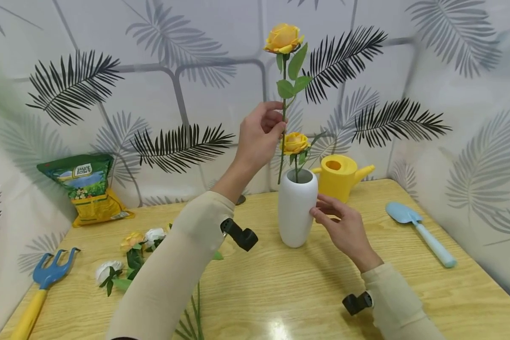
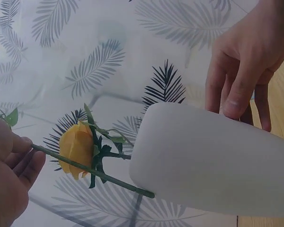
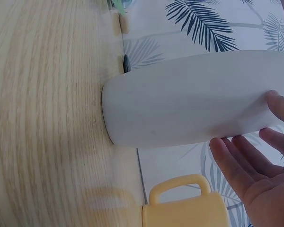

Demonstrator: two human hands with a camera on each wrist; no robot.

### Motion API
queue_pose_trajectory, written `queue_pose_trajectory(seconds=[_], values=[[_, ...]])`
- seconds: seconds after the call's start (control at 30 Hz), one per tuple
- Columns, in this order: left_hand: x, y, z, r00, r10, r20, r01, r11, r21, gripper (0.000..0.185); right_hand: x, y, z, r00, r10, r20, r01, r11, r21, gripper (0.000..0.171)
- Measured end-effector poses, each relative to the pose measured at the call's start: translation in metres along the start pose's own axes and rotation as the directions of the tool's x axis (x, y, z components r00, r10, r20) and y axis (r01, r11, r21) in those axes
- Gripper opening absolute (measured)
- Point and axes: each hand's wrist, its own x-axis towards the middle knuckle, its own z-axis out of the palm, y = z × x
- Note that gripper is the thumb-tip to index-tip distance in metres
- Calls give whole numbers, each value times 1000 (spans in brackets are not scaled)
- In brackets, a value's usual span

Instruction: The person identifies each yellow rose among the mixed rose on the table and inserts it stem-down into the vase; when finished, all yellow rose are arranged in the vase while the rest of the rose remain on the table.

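Observation:
My left hand [image 1: 277, 123] pinches the green stem [image 2: 80, 165] of a tall yellow rose [image 1: 283, 38] and holds it upright above the table. The stem's lower end hangs at the left edge of the mouth of a white vase [image 1: 296, 215]. A shorter yellow rose [image 1: 295, 142] stands in that vase. My right hand [image 1: 325, 212] rests straight fingers [image 2: 239, 90] against the vase's right side. In the right wrist view the vase [image 3: 189, 99] stands on the wood and my right hand [image 3: 255, 165] lies open beside it.
A yellow watering can [image 1: 339, 174] stands just behind the vase. A blue trowel [image 1: 420, 231] lies to the right. Loose white and yellow flowers [image 1: 129, 255], a blue and yellow rake [image 1: 42, 283] and a soil bag [image 1: 87, 186] are on the left of the wooden table [image 1: 306, 293].

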Motion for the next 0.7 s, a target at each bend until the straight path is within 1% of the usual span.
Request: queue_pose_trajectory(seconds=[0.17,0.3,0.5,0.6,0.7], values=[[6,2,4,999,12,-44,-13,999,-40,30,-2,-1,-1,1000,7,1,-7,1000,6,48],[10,4,5,996,33,-78,-38,997,-70,30,-2,-1,-1,1000,11,-2,-11,1000,7,47],[11,10,7,991,60,-121,-76,988,-135,29,-1,-1,-1,1000,9,-3,-9,1000,3,47],[10,10,8,990,55,-126,-75,985,-157,29,0,0,0,1000,7,2,-7,1000,6,48],[7,8,9,994,36,-107,-51,988,-148,31,0,1,-1,1000,12,3,-12,1000,4,48]])
